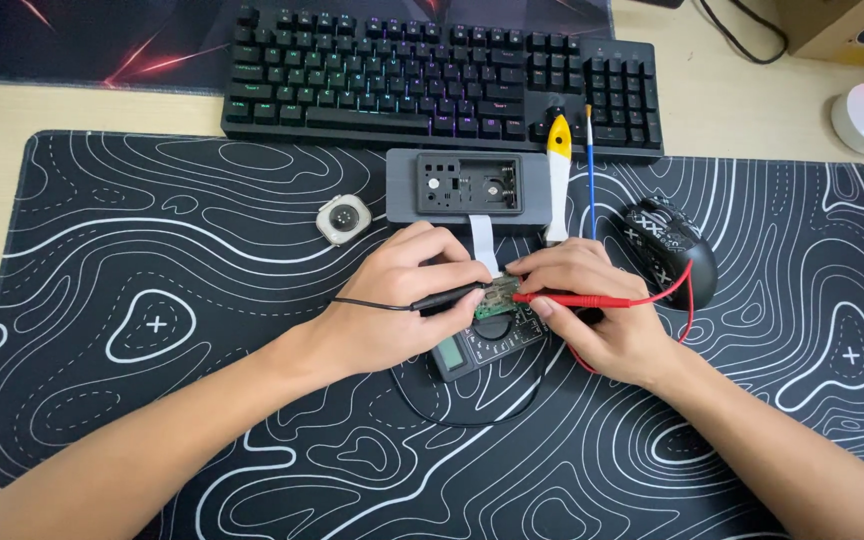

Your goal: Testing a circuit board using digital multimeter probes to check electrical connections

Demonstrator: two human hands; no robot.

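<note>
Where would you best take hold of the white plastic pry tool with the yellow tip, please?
Grip the white plastic pry tool with the yellow tip across its long white shaft, near the middle, coming from above. It lies flat and lengthwise on the black patterned desk mat, and its sides look free, though the thin blue-handled brush lies close alongside.

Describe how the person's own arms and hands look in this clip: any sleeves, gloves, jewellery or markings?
Both forearms are bare to the frame's lower edge, with no sleeves in view. The left hand and right hand wear no gloves, and no rings, watch, wristband or markings show on either wrist. Fingernails look short and unpainted, though they are small in the head view.
</note>
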